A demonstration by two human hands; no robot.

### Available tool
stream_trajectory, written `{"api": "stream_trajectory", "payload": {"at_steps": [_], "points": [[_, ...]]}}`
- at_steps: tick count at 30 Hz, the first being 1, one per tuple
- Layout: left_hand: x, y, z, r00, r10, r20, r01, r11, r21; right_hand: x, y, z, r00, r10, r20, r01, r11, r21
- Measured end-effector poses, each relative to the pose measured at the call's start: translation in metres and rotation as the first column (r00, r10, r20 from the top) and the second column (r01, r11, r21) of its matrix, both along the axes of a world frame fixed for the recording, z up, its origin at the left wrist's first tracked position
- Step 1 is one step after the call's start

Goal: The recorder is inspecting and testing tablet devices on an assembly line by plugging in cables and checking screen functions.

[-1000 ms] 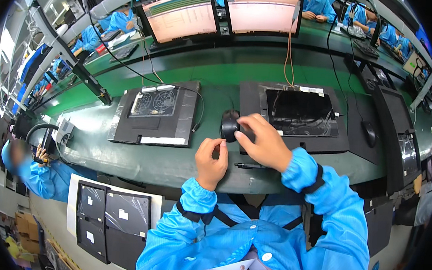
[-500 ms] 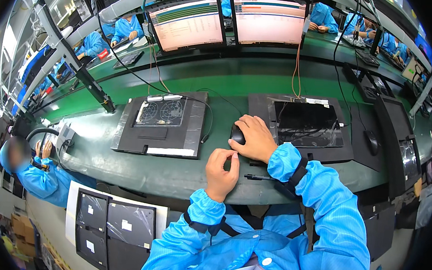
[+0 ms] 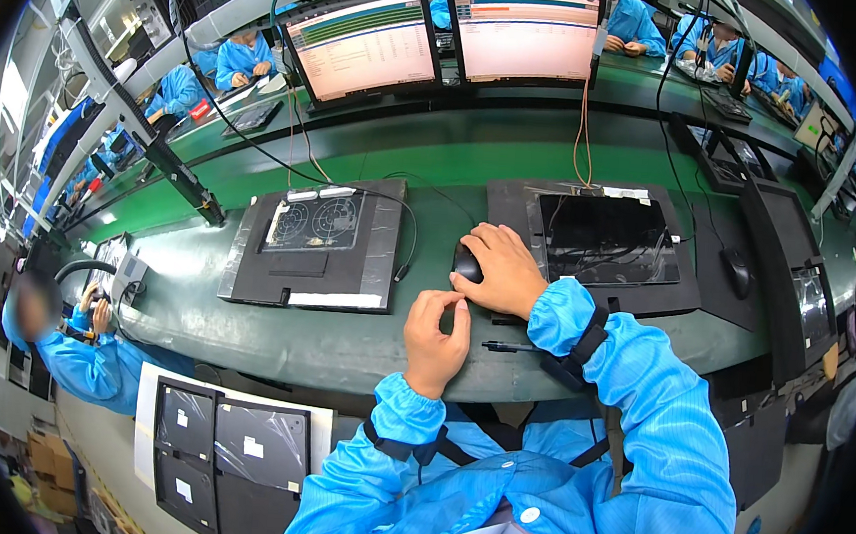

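My right hand [image 3: 504, 270] rests over a black computer mouse [image 3: 466, 262] on the green bench, its fingers wrapped round it. Just below, my left hand [image 3: 435, 343] is closed, fingers curled toward the thumb, its fingertips close to my right thumb; whether it holds anything small is hidden. To the right of the mouse, a glossy dark screen panel [image 3: 608, 242] lies in a black holder [image 3: 515, 199]. Left of my hands, another black holder [image 3: 344, 264] bears a dark panel with circle patterns [image 3: 314, 221]. A black pen [image 3: 512, 347] lies below my right wrist.
Two lit monitors [image 3: 364, 49] [image 3: 528, 36] hang beyond the bench. A loose cable [image 3: 411, 236] curves over the left holder. At right are a second mouse [image 3: 735, 272] and a tilted black frame [image 3: 789, 282]. Black trays [image 3: 262, 444] stand below left. A co-worker [image 3: 94, 358] sits at left.
The view has shifted slightly. My hands keep nearly the same pose, the right on the mouse. The co-worker at left has moved their hands.
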State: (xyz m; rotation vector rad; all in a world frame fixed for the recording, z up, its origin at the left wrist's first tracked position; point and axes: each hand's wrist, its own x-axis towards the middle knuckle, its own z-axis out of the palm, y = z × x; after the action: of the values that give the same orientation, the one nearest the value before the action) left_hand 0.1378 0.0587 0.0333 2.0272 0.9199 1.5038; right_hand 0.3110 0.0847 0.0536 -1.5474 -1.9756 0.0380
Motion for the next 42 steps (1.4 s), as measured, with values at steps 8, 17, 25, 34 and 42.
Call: {"api": "stream_trajectory", "payload": {"at_steps": [8,17,25,34,42], "points": [[0.001,0.001,0.000,0.998,0.012,-0.062,-0.013,1.000,-0.010,-0.001,-0.001,0.001,1.000,-0.004,0.008,0.004,1.000,-0.011],[0.002,0.001,0.000,0.996,0.006,-0.093,-0.009,0.999,-0.035,0.000,-0.001,0.002,1.000,-0.014,0.016,0.014,1.000,-0.009],[-0.001,0.001,0.000,0.994,0.022,-0.103,-0.026,0.999,-0.043,-0.004,0.000,-0.002,0.999,-0.007,0.035,0.005,0.999,0.050],[0.000,0.006,-0.007,0.992,0.029,-0.122,-0.030,1.000,-0.008,-0.001,0.004,-0.013,0.999,0.014,0.036,-0.021,0.983,0.180],[-0.002,0.003,-0.005,0.993,-0.013,-0.117,0.002,0.996,-0.093,0.027,-0.051,0.040,0.900,0.092,-0.426,-0.040,0.991,0.129]]}}
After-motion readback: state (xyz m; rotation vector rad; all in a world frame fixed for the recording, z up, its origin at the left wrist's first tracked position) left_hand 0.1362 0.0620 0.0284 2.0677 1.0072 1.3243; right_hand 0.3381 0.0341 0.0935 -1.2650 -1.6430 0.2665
